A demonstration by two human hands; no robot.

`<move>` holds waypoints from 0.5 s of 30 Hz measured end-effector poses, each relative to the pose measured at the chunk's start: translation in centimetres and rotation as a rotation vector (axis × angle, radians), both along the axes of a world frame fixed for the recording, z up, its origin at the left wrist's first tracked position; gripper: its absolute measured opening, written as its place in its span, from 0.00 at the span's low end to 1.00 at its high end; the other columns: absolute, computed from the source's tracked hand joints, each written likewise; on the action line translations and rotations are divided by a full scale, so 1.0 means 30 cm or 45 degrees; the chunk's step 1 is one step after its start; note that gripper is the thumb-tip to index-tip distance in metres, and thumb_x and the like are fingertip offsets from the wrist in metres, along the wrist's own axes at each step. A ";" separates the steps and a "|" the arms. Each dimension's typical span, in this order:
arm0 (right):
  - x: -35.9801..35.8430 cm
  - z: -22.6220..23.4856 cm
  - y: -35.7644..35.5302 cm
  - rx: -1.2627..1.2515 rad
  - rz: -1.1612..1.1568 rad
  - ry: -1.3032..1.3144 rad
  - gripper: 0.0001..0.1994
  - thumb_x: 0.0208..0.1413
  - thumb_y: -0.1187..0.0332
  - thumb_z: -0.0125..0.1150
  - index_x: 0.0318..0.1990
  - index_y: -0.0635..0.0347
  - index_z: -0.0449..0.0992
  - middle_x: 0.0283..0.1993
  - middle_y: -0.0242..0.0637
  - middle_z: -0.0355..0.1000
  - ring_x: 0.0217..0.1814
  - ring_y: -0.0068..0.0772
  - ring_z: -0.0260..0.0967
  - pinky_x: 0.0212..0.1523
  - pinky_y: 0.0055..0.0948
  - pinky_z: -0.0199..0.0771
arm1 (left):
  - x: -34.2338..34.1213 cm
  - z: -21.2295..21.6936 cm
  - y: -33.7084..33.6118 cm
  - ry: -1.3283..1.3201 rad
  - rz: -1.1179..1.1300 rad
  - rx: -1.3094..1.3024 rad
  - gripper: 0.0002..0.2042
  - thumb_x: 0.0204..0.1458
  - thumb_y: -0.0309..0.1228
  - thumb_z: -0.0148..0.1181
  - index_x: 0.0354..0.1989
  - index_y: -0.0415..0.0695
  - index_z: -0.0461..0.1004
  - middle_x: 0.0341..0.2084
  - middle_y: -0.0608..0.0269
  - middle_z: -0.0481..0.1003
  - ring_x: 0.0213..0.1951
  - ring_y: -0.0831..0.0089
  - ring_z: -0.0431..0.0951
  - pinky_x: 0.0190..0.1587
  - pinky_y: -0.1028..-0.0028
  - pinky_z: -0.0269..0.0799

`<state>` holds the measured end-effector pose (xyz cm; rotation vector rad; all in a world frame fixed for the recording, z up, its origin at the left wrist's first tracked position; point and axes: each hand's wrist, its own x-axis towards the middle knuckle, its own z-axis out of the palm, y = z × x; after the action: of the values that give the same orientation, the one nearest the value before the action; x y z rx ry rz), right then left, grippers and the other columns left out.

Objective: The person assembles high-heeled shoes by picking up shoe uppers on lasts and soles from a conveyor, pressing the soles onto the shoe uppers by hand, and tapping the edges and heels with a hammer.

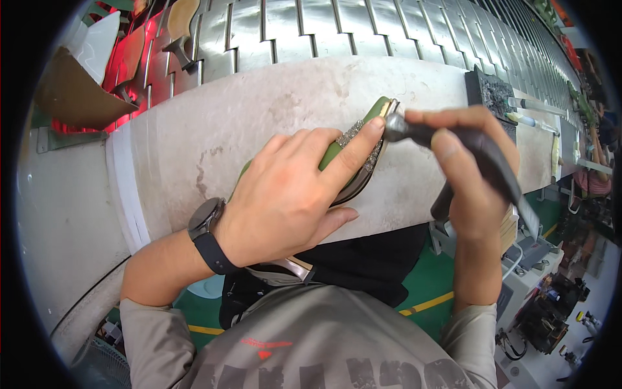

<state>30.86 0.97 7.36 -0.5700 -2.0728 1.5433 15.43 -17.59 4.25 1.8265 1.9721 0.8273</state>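
A green shoe last (330, 155) with glittery silver straps (350, 133) and a dark sole edge lies tilted on the pale worktable (175, 149). My left hand (285, 181) wraps over it and presses it down, the index finger reaching toward its far end. My right hand (476, 168) grips a dark hammer (453, 137), partly blurred. Its rounded metal head is at the last's far end, beside my left index fingertip. My palm hides much of the last. Below my left wrist, part of another shoe-like piece (295, 267) shows near my lap.
A slatted metal conveyor (278, 32) runs along the far side, carrying a tan heeled sole piece (181, 19). Under red light at the left is a brown box-like piece (78, 94). At the right stand a black block (489, 94) and brushes (534, 121). Other people are farther right.
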 end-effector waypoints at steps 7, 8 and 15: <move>0.068 0.023 -0.112 0.606 0.245 0.053 0.15 0.50 0.77 0.73 0.45 0.70 0.79 0.42 0.51 0.82 0.45 0.43 0.84 0.48 0.34 0.85 | 0.004 -0.005 -0.014 -0.003 0.004 0.032 0.55 0.37 0.30 0.80 0.78 0.43 0.56 0.49 0.49 0.73 0.46 0.50 0.76 0.50 0.57 0.71; 0.071 0.015 -0.130 0.658 0.238 0.067 0.16 0.47 0.77 0.75 0.44 0.69 0.79 0.42 0.51 0.82 0.45 0.46 0.84 0.49 0.36 0.86 | 0.003 -0.005 -0.018 -0.004 0.007 0.033 0.55 0.37 0.30 0.80 0.78 0.43 0.56 0.49 0.49 0.73 0.46 0.50 0.76 0.50 0.57 0.71; 0.114 -0.094 -0.304 0.814 0.060 0.132 0.17 0.43 0.76 0.77 0.43 0.69 0.80 0.46 0.53 0.81 0.47 0.55 0.83 0.47 0.41 0.88 | 0.008 -0.011 -0.029 0.018 0.022 0.017 0.53 0.38 0.31 0.77 0.78 0.44 0.56 0.48 0.50 0.73 0.46 0.50 0.76 0.49 0.57 0.72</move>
<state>34.27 -8.16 4.55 -0.1962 -2.3345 0.8227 15.66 -18.47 3.92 1.8299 1.9980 0.8368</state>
